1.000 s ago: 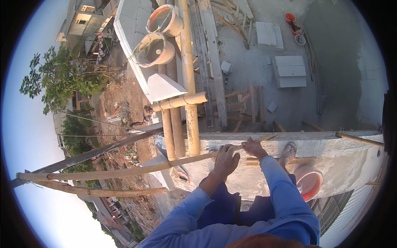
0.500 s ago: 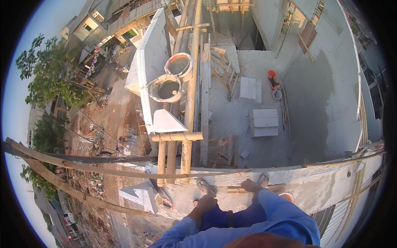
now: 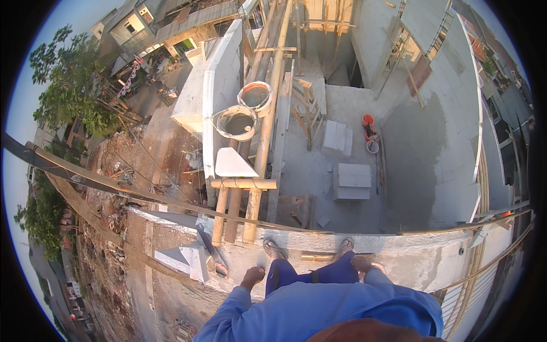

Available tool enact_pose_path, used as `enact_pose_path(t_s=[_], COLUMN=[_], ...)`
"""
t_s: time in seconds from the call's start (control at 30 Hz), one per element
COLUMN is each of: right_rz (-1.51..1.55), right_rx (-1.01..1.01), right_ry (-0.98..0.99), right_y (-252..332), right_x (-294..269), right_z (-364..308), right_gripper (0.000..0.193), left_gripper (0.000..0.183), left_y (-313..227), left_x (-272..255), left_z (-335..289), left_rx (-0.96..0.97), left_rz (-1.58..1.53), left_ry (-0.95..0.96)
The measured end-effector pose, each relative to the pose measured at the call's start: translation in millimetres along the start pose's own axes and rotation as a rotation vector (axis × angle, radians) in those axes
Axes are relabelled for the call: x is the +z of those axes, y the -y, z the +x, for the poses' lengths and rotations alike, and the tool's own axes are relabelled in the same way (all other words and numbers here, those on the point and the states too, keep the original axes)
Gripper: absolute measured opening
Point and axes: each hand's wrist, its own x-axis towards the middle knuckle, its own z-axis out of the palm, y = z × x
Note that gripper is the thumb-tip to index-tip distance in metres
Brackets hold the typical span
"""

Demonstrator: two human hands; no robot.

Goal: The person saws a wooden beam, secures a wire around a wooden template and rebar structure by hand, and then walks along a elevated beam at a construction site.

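Note:
My left hand [image 3: 253, 277] is curled into a fist beside my left knee, with nothing seen in it. At my right thigh, my right hand [image 3: 360, 264] hangs with its fingers curled; nothing shows in it. To the left of my left hand lies a long dark tool with an orange handle [image 3: 221, 269], perhaps a handsaw, against a cut white block [image 3: 194, 261]. My sandalled feet stand on the wall top [image 3: 416, 244], a short bamboo piece [image 3: 316, 257] between them. Near my right hand an orange-rimmed object [image 3: 378, 267] is partly hidden.
Ahead, bamboo poles [image 3: 265, 137] bear two mortar buckets [image 3: 236, 123] and a white block offcut [image 3: 233, 164]. A board [image 3: 171, 206] crosses at the left. Beyond the wall edge, a lower floor holds stacked white blocks [image 3: 352, 182] and an orange bucket [image 3: 368, 120].
My body has leaned or shifted, and the view has moved with it. My left hand has moved left, away from my knee; my right hand has drawn back to my thigh.

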Motion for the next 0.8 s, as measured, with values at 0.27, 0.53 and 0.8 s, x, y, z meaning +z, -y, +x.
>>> enact_pose_path(t_s=[0.27, 0.53, 0.8], right_rz=[0.022, 0.815, 0.825], right_rx=[-0.081, 0.516, 0.691], right_ry=[-0.188, -0.109, 0.157], right_y=[-95.7, -164.9, -25.3], right_x=[-118.5, -138.4, -141.6], right_z=[-18.3, -64.4, -84.9], right_gripper=[0.020, 0.027, 0.035], left_gripper=[0.014, 0.035, 0.012], left_y=[-28.8, -172.5, -92.3], left_x=[136.6, 190.8, 231.7], left_z=[-81.8, -198.1, -148.9], left_rx=[-0.200, -0.505, -0.225], left_rz=[0.012, -0.544, -0.316], left_ry=[-0.202, 0.054, -0.239])
